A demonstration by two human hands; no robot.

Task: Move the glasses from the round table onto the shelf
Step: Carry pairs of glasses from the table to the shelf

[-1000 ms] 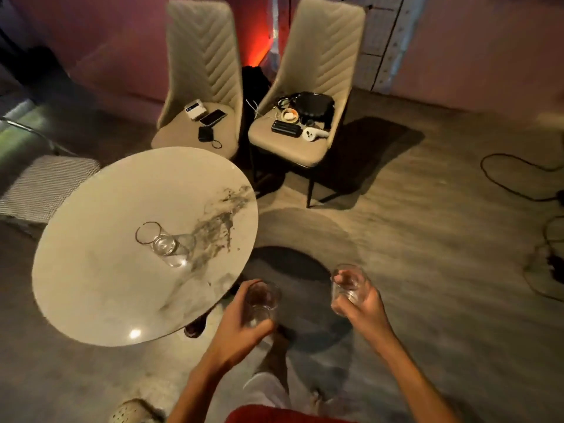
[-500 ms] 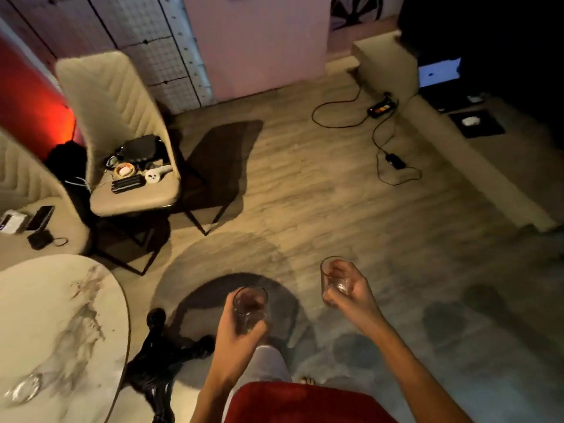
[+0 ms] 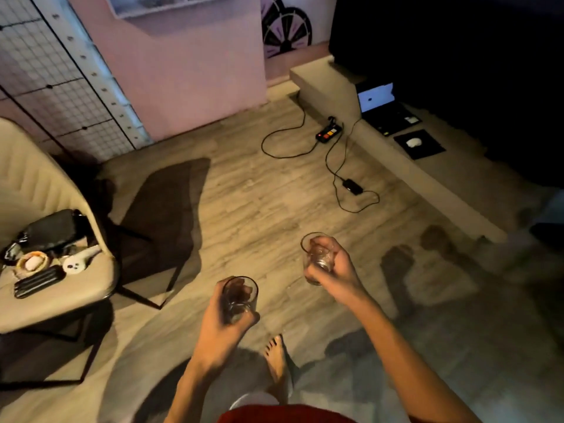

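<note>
Clear glass fills both my hands: my left hand [image 3: 224, 323] grips one tumbler [image 3: 240, 299], my right hand [image 3: 334, 271] grips another [image 3: 317, 253], both upright above the wooden floor [image 3: 244, 209]. I judge this the carrying step; next I must find the shelf, which is not in sight.

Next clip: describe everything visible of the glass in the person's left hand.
The glass in the left hand is a short, clear tumbler, seemingly plain glass with a round open rim and straight sides. It looks empty, though the dim light makes that hard to confirm. It is held roughly upright, in the air above the wooden floor, resting on nothing. The left hand wraps its lower half from the near side, fingers showing through the wall. It sits apart from the other glass.
</note>
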